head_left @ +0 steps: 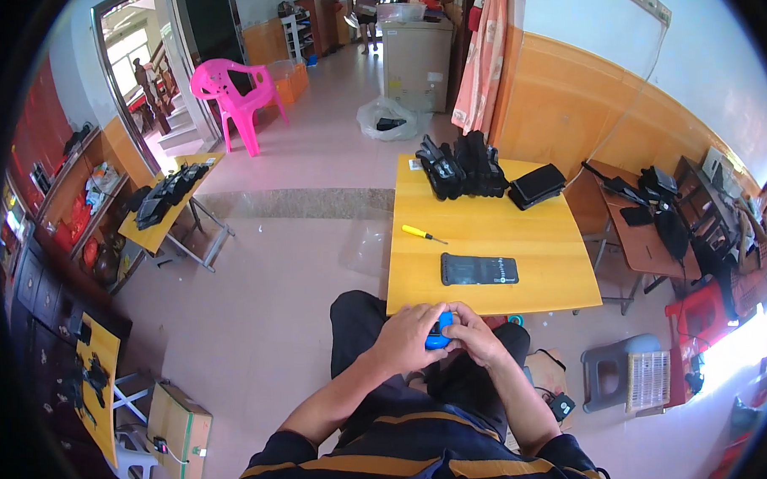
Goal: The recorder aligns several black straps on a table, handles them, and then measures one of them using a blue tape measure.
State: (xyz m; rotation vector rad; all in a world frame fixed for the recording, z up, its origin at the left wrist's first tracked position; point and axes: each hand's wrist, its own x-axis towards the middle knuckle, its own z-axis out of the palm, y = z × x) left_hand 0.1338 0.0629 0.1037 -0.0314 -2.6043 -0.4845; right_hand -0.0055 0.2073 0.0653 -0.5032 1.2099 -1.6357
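Both hands clasp a small blue device (438,331) just short of the yellow desk (486,274)'s near edge: left hand (408,336) wrapped around it, right hand (475,333) pinching beside. Best kept steady over the lap, the yellow-handled screwdriver (422,232) lying mid-desk within reach.

Both forearms come in from the lower edge, converging at centre. Left hand (406,338) and right hand (476,336) meet knuckle to knuckle, fingers (454,315) curled inward, clasped together over the lap.
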